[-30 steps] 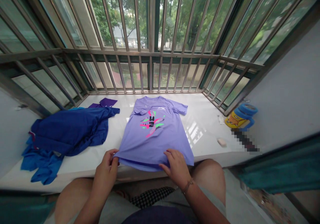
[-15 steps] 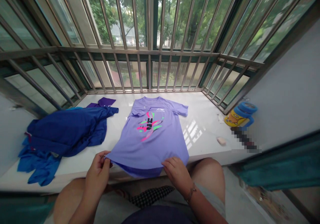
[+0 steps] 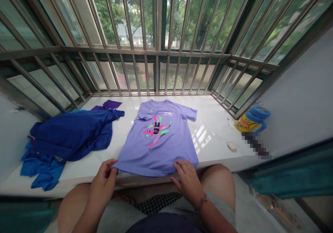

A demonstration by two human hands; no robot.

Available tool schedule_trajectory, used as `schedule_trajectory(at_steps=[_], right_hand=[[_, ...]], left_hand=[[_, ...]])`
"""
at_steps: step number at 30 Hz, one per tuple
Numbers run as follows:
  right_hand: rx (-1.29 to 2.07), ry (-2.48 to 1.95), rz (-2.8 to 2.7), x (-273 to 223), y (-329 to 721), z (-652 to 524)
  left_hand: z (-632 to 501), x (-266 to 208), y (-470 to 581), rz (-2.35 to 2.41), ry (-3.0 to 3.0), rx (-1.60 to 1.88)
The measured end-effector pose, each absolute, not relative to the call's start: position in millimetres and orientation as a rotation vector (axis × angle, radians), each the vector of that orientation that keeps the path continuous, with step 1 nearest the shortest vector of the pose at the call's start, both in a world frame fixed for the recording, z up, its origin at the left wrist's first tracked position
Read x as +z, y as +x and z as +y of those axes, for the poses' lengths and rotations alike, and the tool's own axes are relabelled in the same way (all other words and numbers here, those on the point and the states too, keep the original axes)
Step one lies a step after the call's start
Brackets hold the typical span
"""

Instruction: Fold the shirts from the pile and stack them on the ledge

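A light purple T-shirt (image 3: pixel 158 146) with a pink, green and black print lies spread on the white window sill (image 3: pixel 217 142), its collar toward the window and its hem at the front edge. My left hand (image 3: pixel 105 177) pinches the hem's left corner between thumb and fingers. On the right part of the hem rests my right hand (image 3: pixel 187 179), its fingers laid on the cloth and its thumb apart below the edge. The shirt's left sleeve is folded inward over the chest.
Dark blue clothing (image 3: pixel 73 134) lies heaped at the left, with a brighter blue garment (image 3: pixel 45 174) under it and a purple one (image 3: pixel 111 104) behind. At the right stand a blue and yellow bottle (image 3: pixel 251 118) and a small pale block (image 3: pixel 231 147). Metal bars (image 3: pixel 156 52) line the window.
The hem now lies flatter, and its darker inner side no longer shows. My right hand has moved slightly up onto the cloth, its thumb now apart from the fingers. My left hand keeps its pinch.
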State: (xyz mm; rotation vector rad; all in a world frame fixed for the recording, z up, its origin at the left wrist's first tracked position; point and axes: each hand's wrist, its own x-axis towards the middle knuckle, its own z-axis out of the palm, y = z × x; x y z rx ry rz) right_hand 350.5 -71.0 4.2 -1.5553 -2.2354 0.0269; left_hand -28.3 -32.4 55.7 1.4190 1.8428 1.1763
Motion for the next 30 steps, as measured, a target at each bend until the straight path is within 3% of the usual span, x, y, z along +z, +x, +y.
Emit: schedule_trajectory(at_steps=[8,14,18,30], right_hand=[[0.300,-1.373,-2.218,33.8,267.2,-72.1],[0.177,-1.382,-2.200,56.0,213.0,-32.3],[0.108,-1.437,-2.174,68.1,214.7,-14.8],[0.466,-1.190,-1.925,113.7,246.1,-28.0]], left_hand=[[-26.8,76.7,-17.9,1.833,1.503,1.174],[-33.5,108.2,-1.7,1.882,1.672,1.076],[-33.6,117.3,-3.5,1.833,1.803,1.050],[-33.5,113.0,0.2,1.718,2.043,1.069]])
